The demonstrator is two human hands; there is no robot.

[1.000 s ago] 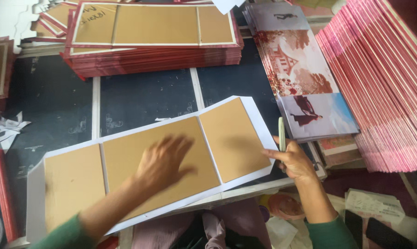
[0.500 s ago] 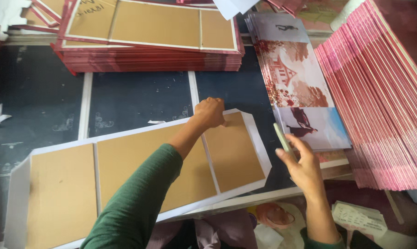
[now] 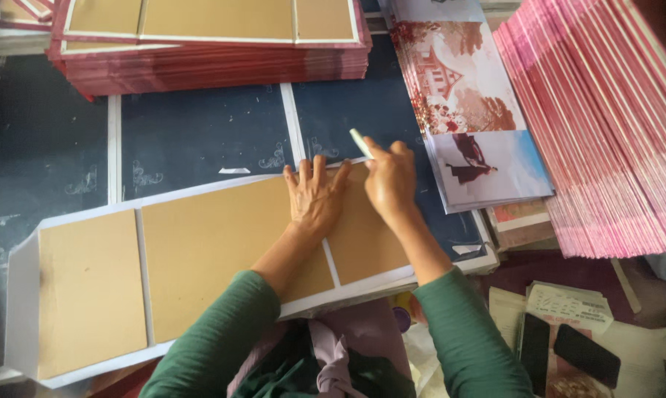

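Note:
A book cover blank lies in front of me: white sheet (image 3: 23, 295) with three brown cardboard panels (image 3: 215, 250) glued on it. My left hand (image 3: 314, 197) presses flat on the top edge, over the gap between the middle and right panels. My right hand (image 3: 388, 177) sits just beside it at the far edge of the right panel, gripping a small pale green folding tool (image 3: 359, 142) that points up and away.
A stack of finished red-edged covers (image 3: 208, 59) lies at the back. Printed picture sheets (image 3: 465, 110) lie to the right, next to a fanned pile of pink-edged sheets (image 3: 605, 133). Two dark phones (image 3: 561, 350) rest at the lower right. Dark blue table surface (image 3: 200, 133) shows between.
My left hand moved from the middle panel up to the cover's far edge. My right hand came in from the right side with the tool to the same edge.

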